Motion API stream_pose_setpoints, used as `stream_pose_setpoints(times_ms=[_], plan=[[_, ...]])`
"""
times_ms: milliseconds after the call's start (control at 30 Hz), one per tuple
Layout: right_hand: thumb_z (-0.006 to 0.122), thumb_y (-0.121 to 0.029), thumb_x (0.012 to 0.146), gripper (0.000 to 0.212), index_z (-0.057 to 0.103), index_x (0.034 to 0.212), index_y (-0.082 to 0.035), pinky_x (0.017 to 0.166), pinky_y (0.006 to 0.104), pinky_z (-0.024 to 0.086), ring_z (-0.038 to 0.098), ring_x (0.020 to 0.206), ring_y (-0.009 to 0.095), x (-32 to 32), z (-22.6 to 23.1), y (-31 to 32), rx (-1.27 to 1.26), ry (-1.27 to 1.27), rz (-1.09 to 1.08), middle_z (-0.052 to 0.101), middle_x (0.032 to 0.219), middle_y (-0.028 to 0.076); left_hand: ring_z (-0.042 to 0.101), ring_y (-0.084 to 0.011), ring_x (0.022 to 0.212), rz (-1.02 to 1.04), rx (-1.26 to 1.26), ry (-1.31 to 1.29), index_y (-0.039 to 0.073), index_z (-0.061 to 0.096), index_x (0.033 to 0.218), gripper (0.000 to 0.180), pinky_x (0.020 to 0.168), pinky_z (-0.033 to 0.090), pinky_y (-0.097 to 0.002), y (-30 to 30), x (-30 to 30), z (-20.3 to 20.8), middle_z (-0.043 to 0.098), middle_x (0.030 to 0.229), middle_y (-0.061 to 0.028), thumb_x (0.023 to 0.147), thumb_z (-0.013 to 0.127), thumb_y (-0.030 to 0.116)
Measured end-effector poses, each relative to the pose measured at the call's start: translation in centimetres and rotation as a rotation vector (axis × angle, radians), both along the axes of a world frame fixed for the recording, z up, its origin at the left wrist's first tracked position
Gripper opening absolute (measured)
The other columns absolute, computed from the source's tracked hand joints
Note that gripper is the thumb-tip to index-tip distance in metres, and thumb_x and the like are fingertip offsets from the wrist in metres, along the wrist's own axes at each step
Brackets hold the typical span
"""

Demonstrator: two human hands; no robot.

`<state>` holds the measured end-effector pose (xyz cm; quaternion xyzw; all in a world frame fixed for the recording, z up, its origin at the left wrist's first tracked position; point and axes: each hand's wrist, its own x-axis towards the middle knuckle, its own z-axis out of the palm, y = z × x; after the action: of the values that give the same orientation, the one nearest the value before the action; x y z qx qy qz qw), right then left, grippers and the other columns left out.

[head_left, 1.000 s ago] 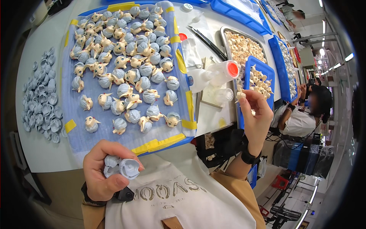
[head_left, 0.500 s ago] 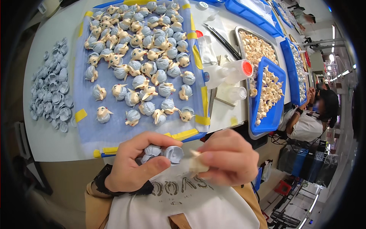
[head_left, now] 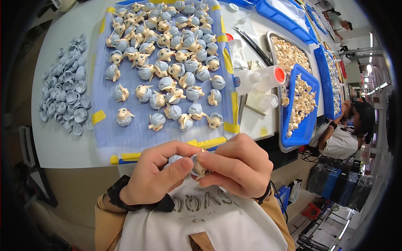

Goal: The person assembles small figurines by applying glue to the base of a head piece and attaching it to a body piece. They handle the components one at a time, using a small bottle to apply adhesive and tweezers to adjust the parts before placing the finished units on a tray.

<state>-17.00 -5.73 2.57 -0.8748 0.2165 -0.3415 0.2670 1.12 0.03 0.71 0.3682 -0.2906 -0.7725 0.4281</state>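
Observation:
Both hands meet just below the table's near edge, over my chest. My left hand (head_left: 157,173) cups a pale blue hair cap (head_left: 175,159) between thumb and fingers. My right hand (head_left: 236,165) pinches a small cream doll head (head_left: 200,168) and presses it against that cap. The two pieces touch, mostly hidden by my fingers. Above the hands, a blue mat (head_left: 138,134) taped with yellow strips carries several finished doll heads with blue hair (head_left: 172,112).
A heap of loose blue hair caps (head_left: 67,100) lies on the white table (head_left: 63,146) at left. Right of the mat stand a white bottle with a red cap (head_left: 261,77) and blue trays (head_left: 302,134) of cream heads. Another person (head_left: 347,129) sits far right.
My right hand came down from the tray side with a cream head and joined the left hand. Both hands now press the head and blue cap together.

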Motion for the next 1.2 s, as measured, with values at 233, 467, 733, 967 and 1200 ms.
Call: stream_pose_setpoints(times_ms=[233, 467, 733, 967, 1200], plan=[[0.07, -0.031, 0.061, 0.051, 0.059, 0.1, 0.001, 0.061, 0.033, 0.045, 0.055, 0.075, 0.025, 1.4, 0.1, 0.1, -0.126, -0.053, -0.034, 0.056, 0.092, 0.011, 0.039, -0.0023, 0.048, -0.033, -0.108, 0.03, 0.002, 0.053, 0.102, 0.039, 0.04, 0.028, -0.0162, 0.2, -0.9, -1.0, 0.051, 0.071, 0.0021, 0.093, 0.038, 0.037], [0.07, -0.035, 0.063, 0.05, 0.058, 0.095, 0.001, 0.055, 0.0317, 0.042, 0.055, 0.066, 0.024, 1.9, -0.4, 0.6, -0.104, -0.082, -0.073, 0.056, 0.078, 0.01, 0.037, -0.0016, 0.045, -0.124, -0.068, 0.006, 0.002, 0.053, 0.094, 0.038, 0.039, 0.028, -0.016, 0.5, -0.3, -0.3, 0.049, 0.064, 0.0021, 0.096, 0.03, 0.032], [0.068, -0.038, 0.069, 0.038, 0.056, 0.079, -0.003, 0.048, 0.0301, 0.036, 0.05, 0.054, 0.021, 1.8, -0.4, 0.6, -0.05, -0.033, -0.125, 0.05, 0.062, 0.005, 0.035, -0.0018, 0.045, -0.071, -0.099, -0.032, 0.001, 0.052, 0.09, 0.043, 0.04, 0.026, -0.0173, 0.8, -0.7, 1.0, 0.048, 0.062, 0.0004, 0.095, 0.029, 0.037], [0.068, -0.037, 0.068, 0.038, 0.057, 0.081, -0.003, 0.049, 0.0305, 0.037, 0.05, 0.055, 0.021, 1.7, -0.9, 0.3, 0.083, -0.111, -0.052, 0.051, 0.063, 0.005, 0.039, -0.002, 0.052, -0.119, -0.175, -0.078, 0.001, 0.05, 0.095, 0.047, 0.046, 0.03, -0.0163, 1.6, -0.4, 0.8, 0.051, 0.07, -0.0006, 0.091, 0.036, 0.046], [0.068, -0.034, 0.066, 0.063, 0.048, 0.115, 0.0, 0.059, 0.0317, 0.042, 0.054, 0.067, 0.024, 2.3, -2.2, 0.7, 0.217, -0.051, 0.022, 0.055, 0.08, 0.01, 0.039, -0.0016, 0.052, -0.001, -0.242, -0.385, 0.0, 0.046, 0.1, 0.048, 0.047, 0.029, -0.0155, 2.4, 0.8, 0.4, 0.048, 0.065, 0.0026, 0.087, 0.044, 0.047]])
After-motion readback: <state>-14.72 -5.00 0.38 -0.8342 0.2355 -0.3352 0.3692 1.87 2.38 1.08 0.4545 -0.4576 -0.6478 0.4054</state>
